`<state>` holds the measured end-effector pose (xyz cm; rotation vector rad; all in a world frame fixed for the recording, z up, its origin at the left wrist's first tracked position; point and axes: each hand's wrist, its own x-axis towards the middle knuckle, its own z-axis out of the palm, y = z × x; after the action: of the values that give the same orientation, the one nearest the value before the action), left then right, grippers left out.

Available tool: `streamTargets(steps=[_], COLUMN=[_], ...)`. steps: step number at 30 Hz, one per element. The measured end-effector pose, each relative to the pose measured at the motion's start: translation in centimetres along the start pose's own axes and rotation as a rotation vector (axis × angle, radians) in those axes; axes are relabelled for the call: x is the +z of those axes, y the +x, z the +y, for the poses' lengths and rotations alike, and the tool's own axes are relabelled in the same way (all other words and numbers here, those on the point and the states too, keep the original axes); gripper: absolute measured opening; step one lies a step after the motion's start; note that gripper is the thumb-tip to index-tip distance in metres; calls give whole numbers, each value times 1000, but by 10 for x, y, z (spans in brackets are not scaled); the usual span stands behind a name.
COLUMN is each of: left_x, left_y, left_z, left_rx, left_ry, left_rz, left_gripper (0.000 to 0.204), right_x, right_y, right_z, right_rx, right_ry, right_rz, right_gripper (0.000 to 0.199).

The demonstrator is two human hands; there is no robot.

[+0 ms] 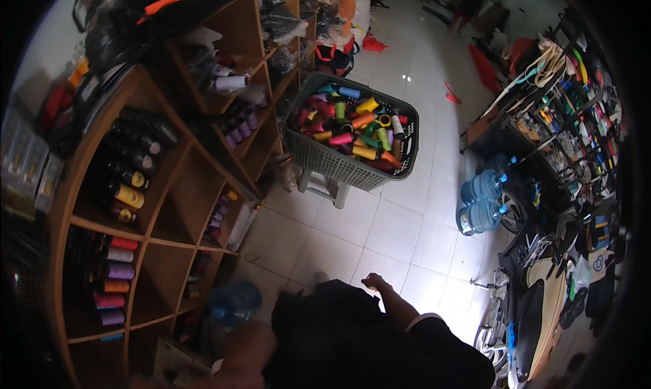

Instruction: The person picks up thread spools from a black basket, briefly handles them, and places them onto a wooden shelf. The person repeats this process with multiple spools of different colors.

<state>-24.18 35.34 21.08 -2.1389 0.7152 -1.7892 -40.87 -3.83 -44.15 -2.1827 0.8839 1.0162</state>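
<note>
My right hand [371,281] hangs over the tiled floor in front of my dark clothing. Its fingers look curled in, and nothing shows in them. Near the lower edge, my left arm [247,352] is dim and blurred beside the wooden shelf [159,242]; the fingers of that hand cannot be made out. Ahead of me, a grey-green plastic basket [352,173] full of many-coloured thread spools [364,120] rests on a grey stool [325,193]. Neither hand touches the basket.
On the left, shelf compartments hold black thread cones [129,155] and coloured spools [116,286]. A blue water jug [234,301] stands by the shelf's foot. More water jugs [483,212], a bicycle wheel [491,335] and a crowded rack [566,128] line the right side. A person [466,6] is far back.
</note>
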Motion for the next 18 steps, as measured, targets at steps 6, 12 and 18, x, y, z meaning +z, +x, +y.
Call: streamTargets(steps=[6, 12, 18], left_x=[35, 85, 143], left_y=[35, 49, 50], left_z=[5, 31, 46], left_rx=[947, 685, 573], left_ry=[681, 245, 63], left_rz=[259, 42, -7], left_gripper=[35, 55, 48], right_x=[-30, -79, -141], right_y=[24, 10, 20], right_z=[-3, -85, -168], right_rx=[35, -224, -451], right_ry=[68, 135, 368], right_rz=[-99, 110, 433], right_gripper=[45, 35, 25])
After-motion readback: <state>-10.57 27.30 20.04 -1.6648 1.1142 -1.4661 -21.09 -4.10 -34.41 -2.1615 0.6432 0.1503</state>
